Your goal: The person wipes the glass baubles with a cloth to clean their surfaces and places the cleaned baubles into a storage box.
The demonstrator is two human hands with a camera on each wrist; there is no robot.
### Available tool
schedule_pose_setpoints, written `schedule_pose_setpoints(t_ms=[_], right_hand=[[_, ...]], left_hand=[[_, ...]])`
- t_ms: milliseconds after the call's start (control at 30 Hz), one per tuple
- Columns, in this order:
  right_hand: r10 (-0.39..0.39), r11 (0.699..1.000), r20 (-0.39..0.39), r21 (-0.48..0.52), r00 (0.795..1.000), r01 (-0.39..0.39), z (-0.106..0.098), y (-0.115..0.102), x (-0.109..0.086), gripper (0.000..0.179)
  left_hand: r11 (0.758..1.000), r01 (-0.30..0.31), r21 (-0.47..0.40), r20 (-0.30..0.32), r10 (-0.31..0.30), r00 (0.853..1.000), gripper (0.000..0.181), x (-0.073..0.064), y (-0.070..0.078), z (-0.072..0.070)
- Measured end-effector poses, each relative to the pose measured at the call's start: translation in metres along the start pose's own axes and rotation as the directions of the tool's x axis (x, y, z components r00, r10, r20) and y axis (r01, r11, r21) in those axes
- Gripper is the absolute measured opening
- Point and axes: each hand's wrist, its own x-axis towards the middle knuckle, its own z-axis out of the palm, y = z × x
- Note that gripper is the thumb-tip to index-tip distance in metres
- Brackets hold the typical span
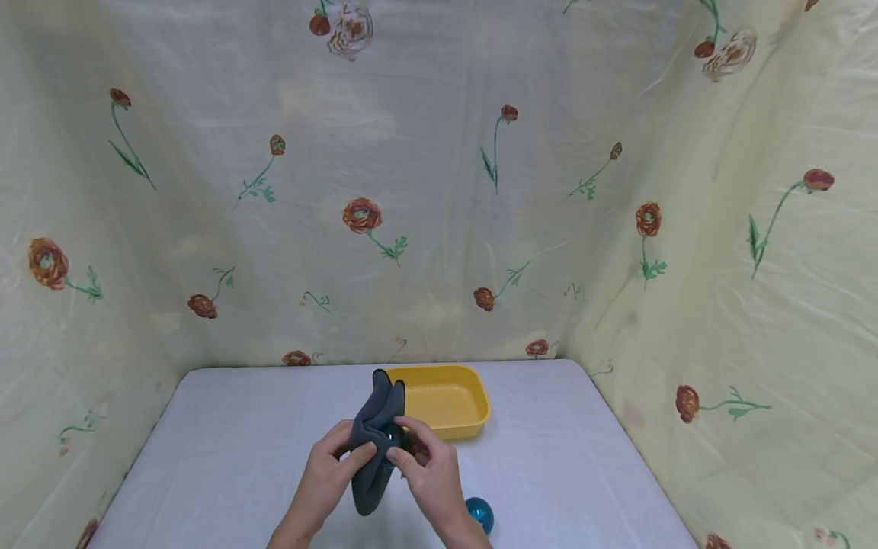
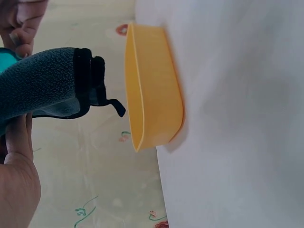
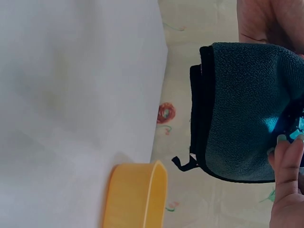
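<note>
Above the table, my left hand [image 1: 328, 471] grips a folded dark grey-blue cloth [image 1: 370, 488] with black edging, its thumb on the near side. My right hand [image 1: 432, 467] pinches a shiny teal ball [image 1: 393, 435], which lies against the cloth's fold. Only a bit of that ball [image 2: 6, 59] shows past the cloth in the left wrist view. In the right wrist view, fingertips of the right hand [image 3: 289, 175] touch the ball beside the towelling cloth [image 3: 242, 109], and a small loop hangs from its edge. Another glossy blue ball [image 1: 482, 514] rests on the table by the right forearm, partly covered.
A yellow plastic tub [image 1: 446, 404] stands on the white-covered table [image 1: 233, 442], just beyond the hands. Flower-patterned curtains [image 1: 439, 152] enclose the table at the back and both sides.
</note>
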Motion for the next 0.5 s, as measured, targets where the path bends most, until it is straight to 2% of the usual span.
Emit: schedule_pose_setpoints(t_ms=[233,500], right_hand=[[-0.088,0.996,-0.024,-0.033,0.996,0.087,0.0009,0.0014,0.0014,0.046],[-0.15,0.987,-0.048,-0.06,0.987,0.147,0.0019,-0.0045,-0.0033,0.045]], left_hand=[[1.0,-0.013,-0.017,0.001,0.013,1.0,0.028,0.0015,0.0004,-0.0019],[1.0,-0.013,-0.023,0.027,0.014,1.0,0.03,0.0021,0.0016,-0.0047]])
